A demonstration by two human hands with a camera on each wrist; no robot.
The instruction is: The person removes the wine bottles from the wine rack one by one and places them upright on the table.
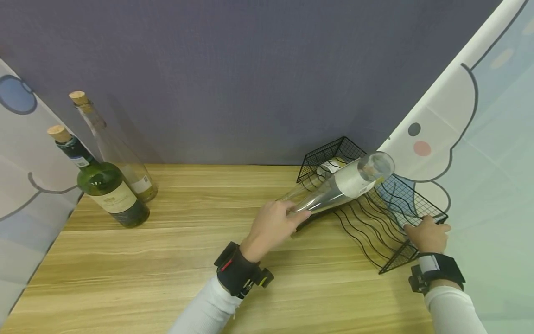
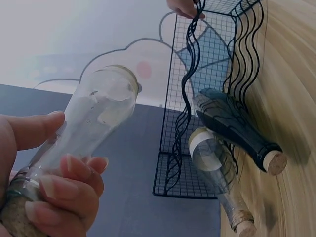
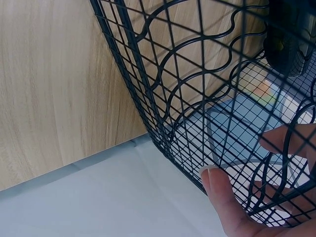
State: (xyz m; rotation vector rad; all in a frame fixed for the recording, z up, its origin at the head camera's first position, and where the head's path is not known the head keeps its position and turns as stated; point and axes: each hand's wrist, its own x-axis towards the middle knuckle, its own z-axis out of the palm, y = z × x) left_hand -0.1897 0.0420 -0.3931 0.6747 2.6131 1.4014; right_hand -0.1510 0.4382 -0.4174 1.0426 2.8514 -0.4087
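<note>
Head view: clear bottle (image 1: 340,188) slanting over the wire rack (image 1: 400,260)

From where I stand, the person's left hand (image 1: 273,225) has the bottle by its neck, fingers and thumb curled round it, with the cork (image 2: 19,217) at the palm and the base aimed up and to the right. Left wrist view shows it apart from the rack's wires. The right hand (image 1: 427,235) grips the rack's near right end, thumb on 1 side of the mesh and fingers on the other.

2 corked bottles lie in the rack: a dark bottle (image 2: 234,126) and, beside it, a labelled bottle (image 2: 207,158) of colourless glass. Well off to the left, 2 more corked bottles stand upright on the wooden table (image 1: 175,278): a green bottle (image 1: 102,178) and, just behind it, a slim colourless bottle (image 1: 121,153). Behind rises a grey-blue wall (image 1: 233,83).
</note>
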